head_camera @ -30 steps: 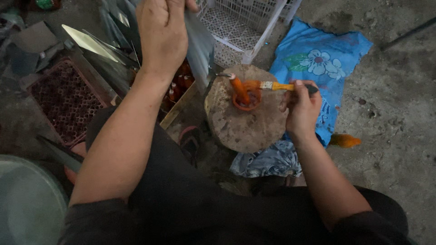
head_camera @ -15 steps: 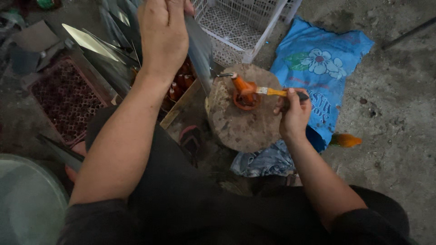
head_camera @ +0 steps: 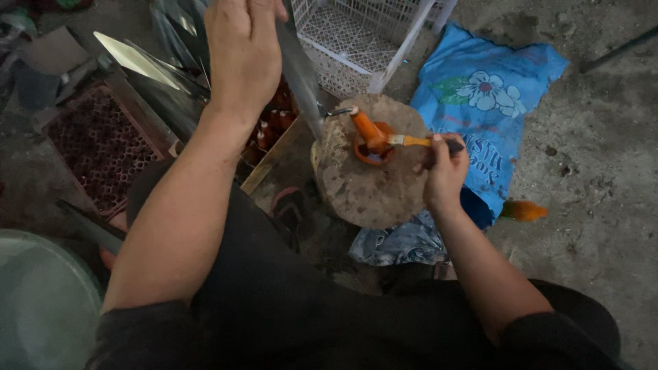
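My right hand [head_camera: 444, 171] has slid inward over the round wooden block [head_camera: 373, 178], grip pinching the brush [head_camera: 418, 142] at the orange cup [head_camera: 373, 147]; my left hand [head_camera: 241, 51] stays clenched around the long blade [head_camera: 298, 68] just left of it.

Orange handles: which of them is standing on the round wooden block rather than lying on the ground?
The orange handle by the right hand, upright in an orange cup on the block; the other orange handle lies on the concrete.

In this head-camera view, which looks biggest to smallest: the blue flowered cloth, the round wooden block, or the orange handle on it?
1. Blue flowered cloth, partly hidden.
2. Round wooden block, looks nearly as big.
3. Orange handle, clearly smallest.
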